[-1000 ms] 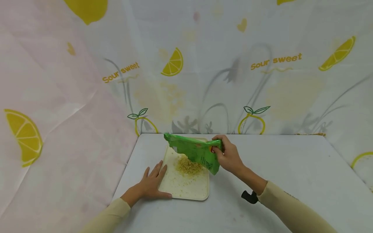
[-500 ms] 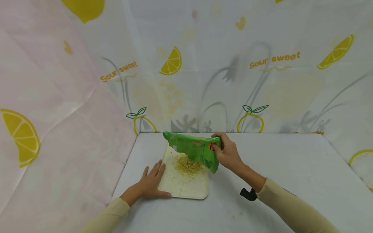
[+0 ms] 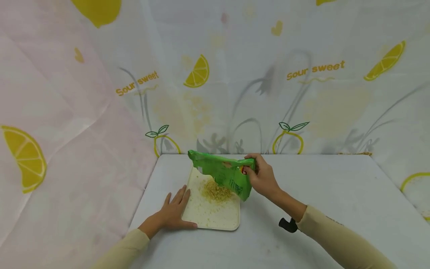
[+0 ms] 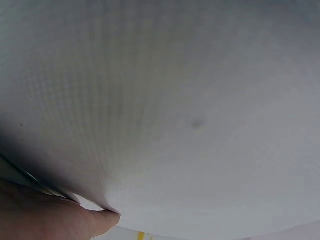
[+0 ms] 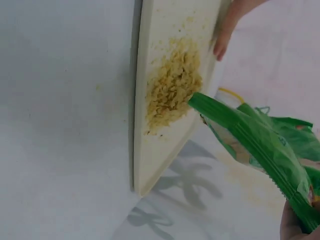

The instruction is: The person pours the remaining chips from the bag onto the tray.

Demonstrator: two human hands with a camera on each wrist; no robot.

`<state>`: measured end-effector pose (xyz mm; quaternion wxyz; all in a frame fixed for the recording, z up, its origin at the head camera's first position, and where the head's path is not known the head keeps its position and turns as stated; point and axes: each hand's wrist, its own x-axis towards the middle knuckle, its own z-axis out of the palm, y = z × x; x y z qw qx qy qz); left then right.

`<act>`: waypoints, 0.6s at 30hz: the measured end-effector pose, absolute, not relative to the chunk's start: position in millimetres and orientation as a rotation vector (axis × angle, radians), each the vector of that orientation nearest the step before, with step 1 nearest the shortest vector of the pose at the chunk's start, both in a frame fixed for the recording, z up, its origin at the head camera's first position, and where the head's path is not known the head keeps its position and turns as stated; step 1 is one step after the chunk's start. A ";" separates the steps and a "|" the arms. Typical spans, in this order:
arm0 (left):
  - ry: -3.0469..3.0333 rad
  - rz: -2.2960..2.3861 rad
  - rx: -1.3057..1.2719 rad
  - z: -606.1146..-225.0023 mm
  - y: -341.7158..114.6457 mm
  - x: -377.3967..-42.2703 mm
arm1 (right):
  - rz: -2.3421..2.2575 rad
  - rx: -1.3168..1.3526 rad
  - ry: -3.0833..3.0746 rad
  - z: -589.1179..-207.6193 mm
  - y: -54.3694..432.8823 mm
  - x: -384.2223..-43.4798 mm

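Nearest the wearer, two pale sleeves, the left sleeve [image 3: 129, 244] and the right sleeve [image 3: 342, 237], enter from below; a black object [image 3: 287, 225] sits beside the right cuff. The left hand [image 3: 173, 214] rests at the left edge of a cream tray [image 3: 215, 222], its fingers straight and spread, gripping nothing, its thumb by the near left corner. The tray lies flat on a white surface [image 3: 322, 190], its long axis running away from the person. On it, about midway along, is a loose heap of yellowish flakes [image 3: 215, 191], with crumbs scattered around, chiefly on the near side.

Farther out, the right hand [image 3: 264, 178] pinches the right end of a green packet [image 3: 231, 173], thumb on the near face and fingers curled behind. The packet is held above the tray's far right portion, partly masking the heap. Its long axis runs crosswise, from the hand to a corner at the upper left; the ragged edge faces down and left, over the flakes (the right wrist view likewise shows the packet's narrow tip directed at the heap). Beyond the surface hangs a pale backdrop [image 3: 228, 104], printed with lemon slices [image 3: 197, 71] and orange lettering [image 3: 315, 70].
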<state>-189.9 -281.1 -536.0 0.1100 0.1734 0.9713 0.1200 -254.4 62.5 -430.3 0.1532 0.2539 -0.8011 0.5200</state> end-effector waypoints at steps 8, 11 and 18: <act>2.853 0.393 0.502 -540.5 -279.4 -188.8 | 1.530 0.726 -2.237 -427.9 65.7 -246.1; 2.847 0.400 0.505 -540.0 -279.3 -189.0 | 1.639 0.751 -2.054 -424.1 67.3 -242.6; 2.867 0.386 0.521 -535.0 -278.8 -189.4 | 1.529 0.778 -2.194 -443.5 65.3 -239.7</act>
